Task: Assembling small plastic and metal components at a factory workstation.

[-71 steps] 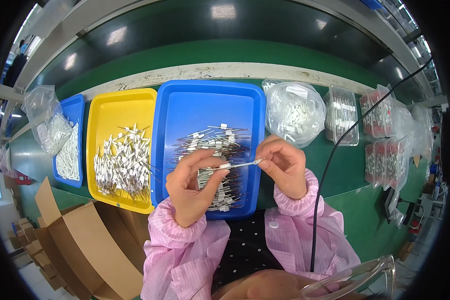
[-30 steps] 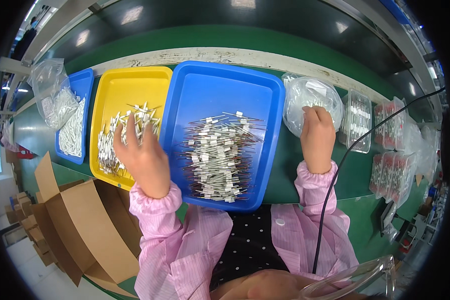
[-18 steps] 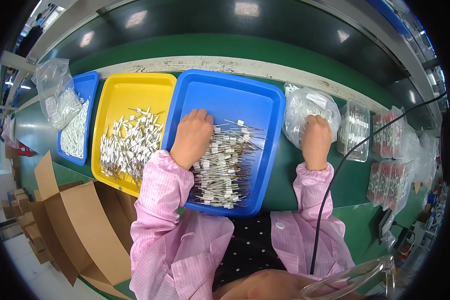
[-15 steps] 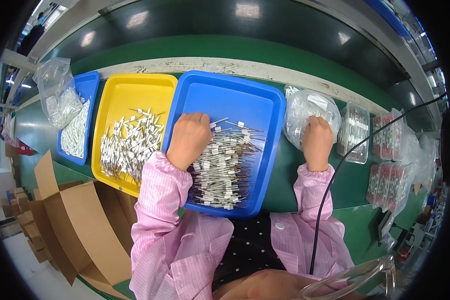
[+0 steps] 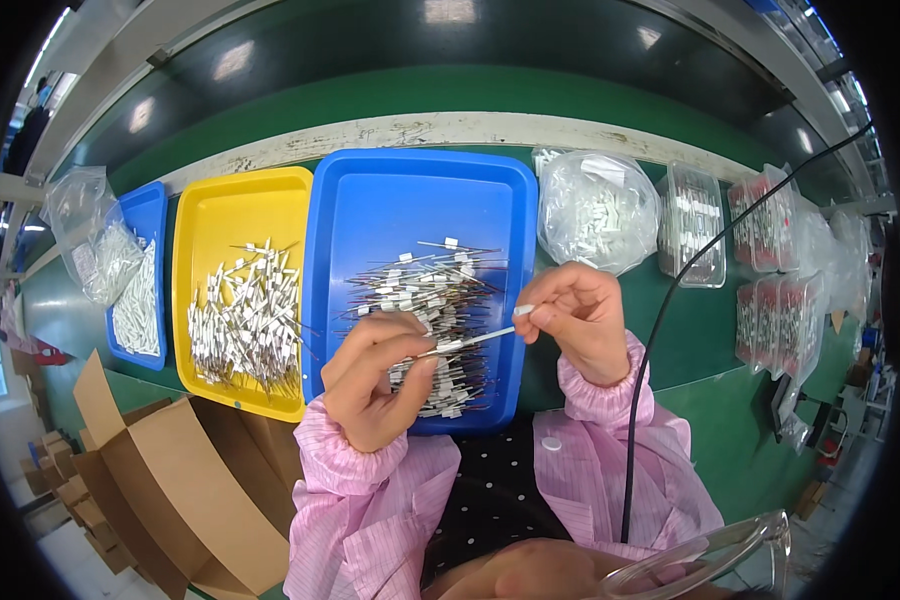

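Observation:
My left hand (image 5: 375, 380) is closed in a pinch on a thin wire-leaded part (image 5: 475, 341) with a pale, slim body, held slanting up to the right. At its right end my right hand (image 5: 582, 322) pinches a small white sleeve (image 5: 523, 310) between thumb and forefinger. Whether the sleeve is around the wire or only touching its tip, I cannot tell. Both hands are above the large blue tray (image 5: 425, 163), where a pile of similar wire-leaded parts with white pieces (image 5: 435, 285) lies.
Left stand a yellow tray (image 5: 240, 190) of white-sleeved parts, a smaller blue tray (image 5: 142, 210) of white tubes and a clear bag (image 5: 80, 205). Right are a bag of white pieces (image 5: 600, 212) and clear boxes (image 5: 692, 225). A black cable (image 5: 692, 262) crosses there; an open carton (image 5: 185, 470) stands lower left.
My left hand has come off the pile, holding a wire-leaded part. My right hand has left the clear bag with a white sleeve, and the two hands have come together.

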A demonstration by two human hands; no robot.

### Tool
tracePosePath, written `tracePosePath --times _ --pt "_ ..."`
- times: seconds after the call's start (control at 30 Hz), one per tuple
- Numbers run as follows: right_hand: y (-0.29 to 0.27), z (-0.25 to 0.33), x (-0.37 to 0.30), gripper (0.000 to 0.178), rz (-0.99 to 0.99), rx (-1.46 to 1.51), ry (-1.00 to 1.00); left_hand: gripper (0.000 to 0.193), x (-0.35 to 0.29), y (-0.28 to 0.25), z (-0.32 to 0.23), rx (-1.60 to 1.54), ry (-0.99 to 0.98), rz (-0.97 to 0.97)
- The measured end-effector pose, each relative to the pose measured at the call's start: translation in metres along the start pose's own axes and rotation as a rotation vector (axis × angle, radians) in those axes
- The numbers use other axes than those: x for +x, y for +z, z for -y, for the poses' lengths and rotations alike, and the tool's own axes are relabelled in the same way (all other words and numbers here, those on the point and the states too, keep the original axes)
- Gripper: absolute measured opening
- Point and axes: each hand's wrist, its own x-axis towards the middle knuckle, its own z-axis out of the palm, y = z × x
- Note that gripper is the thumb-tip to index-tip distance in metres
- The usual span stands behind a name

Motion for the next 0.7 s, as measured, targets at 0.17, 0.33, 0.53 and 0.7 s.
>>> tracePosePath --times 0.17,0.33,0.53,0.7 --pt "0.005 0.005 -0.005 0.011 0.019 0.098 0.074 0.021 0.001 0.000 -0.004 0.067 0.004 0.051" --pt "0.015 0.015 -0.003 0.013 0.100 -0.589 -0.431 0.010 0.000 -0.001 -0.020 0.038 -0.173 0.057" --pt "0.016 0.023 -0.010 0.019 0.043 -0.429 -0.289 0.007 -0.002 0.003 -0.021 -0.102 -0.105 -0.031" --pt "0.016 0.024 -0.011 0.019 0.132 -0.273 -0.199 0.007 -0.002 0.003 -0.020 -0.067 -0.147 -0.013"
